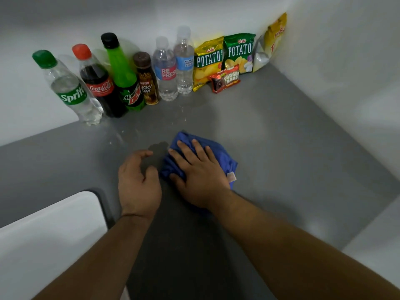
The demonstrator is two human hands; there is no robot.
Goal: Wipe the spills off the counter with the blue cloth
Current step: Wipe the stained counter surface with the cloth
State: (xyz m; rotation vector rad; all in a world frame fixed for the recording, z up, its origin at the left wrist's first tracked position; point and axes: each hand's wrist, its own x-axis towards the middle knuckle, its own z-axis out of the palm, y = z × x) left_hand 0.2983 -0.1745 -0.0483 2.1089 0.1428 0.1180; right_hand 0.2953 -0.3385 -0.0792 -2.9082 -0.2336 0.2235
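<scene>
while the right hand (200, 173) lies flat, fingers spread, pressing the blue cloth (218, 151) mid-counter (281, 137), the left hand (138, 182) hovers beside it, half curled, holding nothing. wet drops (121, 137) toward the back edge, near bottles (121, 79).

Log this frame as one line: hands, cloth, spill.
right hand: flat on cloth | left hand: empty, beside | droplets unwiped on counter
</scene>
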